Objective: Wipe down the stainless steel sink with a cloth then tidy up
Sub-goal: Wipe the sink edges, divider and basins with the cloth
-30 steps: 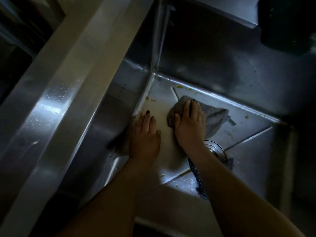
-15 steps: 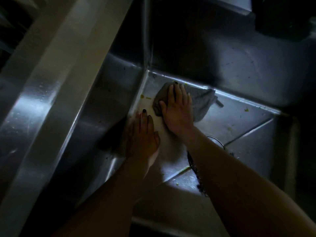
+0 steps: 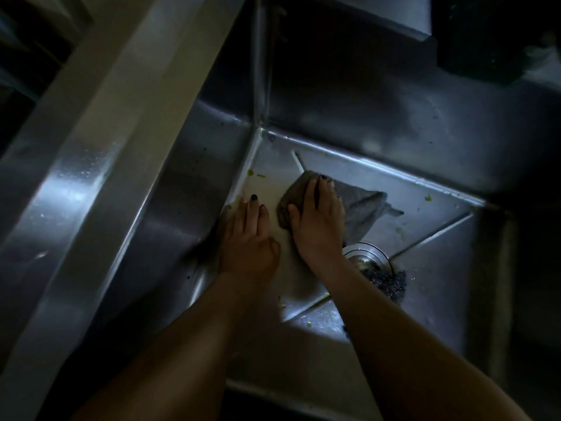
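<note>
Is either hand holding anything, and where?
Neither grips: right hand presses flat on the grey cloth, at its left end; left hand rests on the sink.

We see bare forearms (image 3: 188, 344); the left hand (image 3: 247, 238) and right hand (image 3: 318, 226) wear short, near-black nail polish (image 3: 253, 197).

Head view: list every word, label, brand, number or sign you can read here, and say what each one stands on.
None: no text can be read in this frame.
The sink walls show no stamp or label.
The grey cloth under the right hand is plain.
The drain strainer shows no legible marking.
The dark object at top right is too dark to tell whether it carries print.
</note>
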A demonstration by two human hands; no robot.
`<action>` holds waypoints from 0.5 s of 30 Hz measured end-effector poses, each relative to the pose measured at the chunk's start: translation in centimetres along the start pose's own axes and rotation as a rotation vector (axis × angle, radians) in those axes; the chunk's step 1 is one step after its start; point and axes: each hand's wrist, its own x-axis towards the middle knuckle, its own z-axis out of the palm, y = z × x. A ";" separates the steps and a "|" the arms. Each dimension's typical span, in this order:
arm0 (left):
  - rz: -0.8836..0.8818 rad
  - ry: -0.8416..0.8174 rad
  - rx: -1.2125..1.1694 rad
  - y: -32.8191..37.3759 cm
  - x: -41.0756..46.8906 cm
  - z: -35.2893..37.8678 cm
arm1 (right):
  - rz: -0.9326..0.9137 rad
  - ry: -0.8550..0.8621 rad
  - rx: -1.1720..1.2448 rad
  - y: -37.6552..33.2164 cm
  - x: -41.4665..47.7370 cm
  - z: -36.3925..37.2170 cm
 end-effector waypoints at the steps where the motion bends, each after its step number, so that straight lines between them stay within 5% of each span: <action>1: 0.000 0.009 -0.007 0.0 0.0 0.0 | -0.005 -0.006 -0.003 -0.3 0.1 0.2; 15: -0.002 -0.027 -0.007 -0.3 0.1 -0.5 | -0.132 0.075 0.011 0.0 5.0 -0.4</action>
